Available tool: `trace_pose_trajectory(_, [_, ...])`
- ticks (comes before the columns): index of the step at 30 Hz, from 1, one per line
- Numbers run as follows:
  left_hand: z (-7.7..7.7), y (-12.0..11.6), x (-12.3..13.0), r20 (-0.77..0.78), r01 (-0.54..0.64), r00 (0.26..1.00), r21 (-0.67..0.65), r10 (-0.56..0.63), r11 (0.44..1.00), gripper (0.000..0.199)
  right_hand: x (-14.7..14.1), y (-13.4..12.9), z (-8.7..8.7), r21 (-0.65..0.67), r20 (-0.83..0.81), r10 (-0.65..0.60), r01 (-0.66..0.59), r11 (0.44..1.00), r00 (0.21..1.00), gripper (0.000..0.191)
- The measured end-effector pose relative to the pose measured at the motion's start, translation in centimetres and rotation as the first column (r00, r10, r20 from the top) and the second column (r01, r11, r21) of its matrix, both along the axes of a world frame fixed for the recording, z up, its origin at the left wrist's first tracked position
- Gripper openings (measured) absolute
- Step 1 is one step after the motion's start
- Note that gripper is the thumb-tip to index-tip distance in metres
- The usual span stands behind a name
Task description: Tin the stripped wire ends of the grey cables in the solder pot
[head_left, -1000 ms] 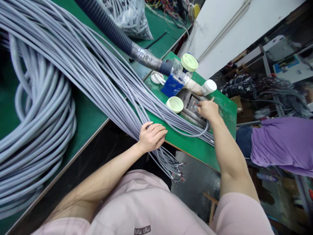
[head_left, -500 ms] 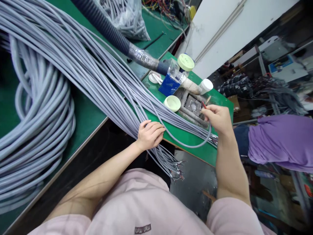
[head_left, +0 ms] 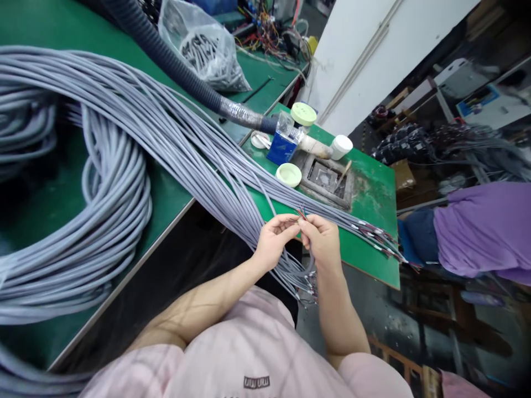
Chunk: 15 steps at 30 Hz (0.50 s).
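Observation:
Both hands meet over the near edge of the small green table. My right hand (head_left: 321,237) pinches the end of a grey cable, from which thin red and dark wires (head_left: 302,213) stick up. My left hand (head_left: 274,240) has its fingertips closed on those wires, touching the right fingertips. Beneath and beside the hands, a long bundle of grey cables (head_left: 199,166) runs across from the left. Some ends with coloured wires (head_left: 379,237) lie on the table to the right; others (head_left: 307,287) hang below my hands.
Beyond the hands sit a square grimy metal pot (head_left: 350,190) with a stick, a pale green dish (head_left: 289,174), a blue box (head_left: 282,148) and a ribbed hose (head_left: 166,55). A coiled cable stack (head_left: 120,199) lies left. A person in purple (head_left: 481,226) is at right.
My right hand has moved from beside the metal pot down and left with the cable end. My left hand has left the bundle and closed on the wires. The view has shifted.

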State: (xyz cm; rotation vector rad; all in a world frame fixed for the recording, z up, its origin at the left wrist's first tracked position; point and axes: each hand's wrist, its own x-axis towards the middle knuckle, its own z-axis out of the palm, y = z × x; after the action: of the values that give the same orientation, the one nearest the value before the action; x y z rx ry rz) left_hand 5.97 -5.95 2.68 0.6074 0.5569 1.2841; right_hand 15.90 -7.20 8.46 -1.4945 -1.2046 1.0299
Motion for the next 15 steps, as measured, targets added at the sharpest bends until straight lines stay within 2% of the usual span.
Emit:
trace_pose_trajectory(3, [0.3,-0.6,0.4,0.048,-0.024,0.999,-0.048,0.026,0.999,0.028,-0.1,-0.3,0.0,0.000,-0.053,0.005,-0.005,1.000,0.999,0.032])
trace_pose_trajectory(9, [0.6,-0.6,0.3,-0.052,-0.127,0.990,0.041,0.129,0.991,0.019,0.2,-0.8,-0.3,-0.011,-0.151,-0.003,0.002,1.000,0.988,0.030])
trace_pose_trajectory(15, [0.7,0.1,-0.7,-0.134,-0.257,0.951,0.158,0.278,0.953,0.017,1.2,-3.6,-2.3,-0.021,-0.210,0.151,-0.159,0.987,0.966,0.032])
